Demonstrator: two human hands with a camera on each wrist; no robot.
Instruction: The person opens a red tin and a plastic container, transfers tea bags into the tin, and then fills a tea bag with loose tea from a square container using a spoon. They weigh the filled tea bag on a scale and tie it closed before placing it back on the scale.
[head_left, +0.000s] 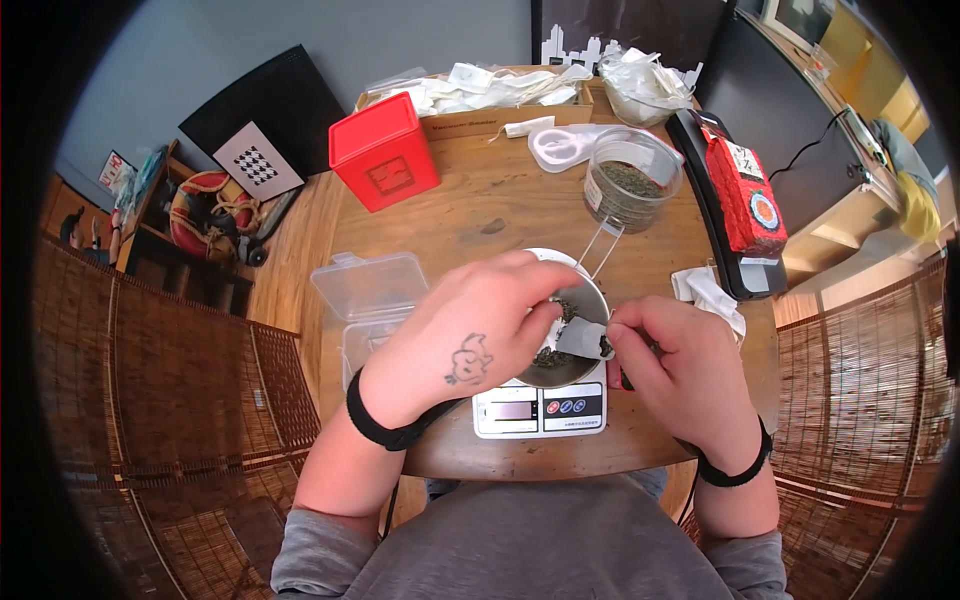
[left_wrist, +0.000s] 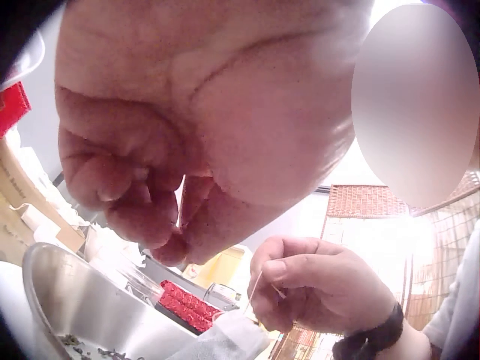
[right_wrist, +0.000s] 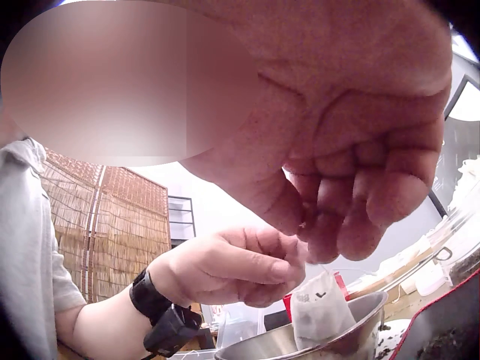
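A small white mesh bag (head_left: 580,338) hangs tilted over a metal bowl (head_left: 592,283) with dark dried leaves inside; the bowl stands on a white scale (head_left: 510,428). In the right wrist view the bag (right_wrist: 321,311) has dark contents in its lower part. My right hand (head_left: 690,380) pinches a thin string at the bag's top, seen also by the right hand (left_wrist: 322,285) in the left wrist view. Thumb and fingertips of my left hand (head_left: 470,325) meet above the bag, pinching at its string; the exact contact is hidden.
Behind the bowl stands a clear jar (head_left: 632,180) of leaves, with a strainer handle (head_left: 600,250) in front. A red box (head_left: 385,152), an open clear plastic case (head_left: 370,285), a carton of white bags (head_left: 480,122) and a red packet (head_left: 745,195) on a black device surround the workspace.
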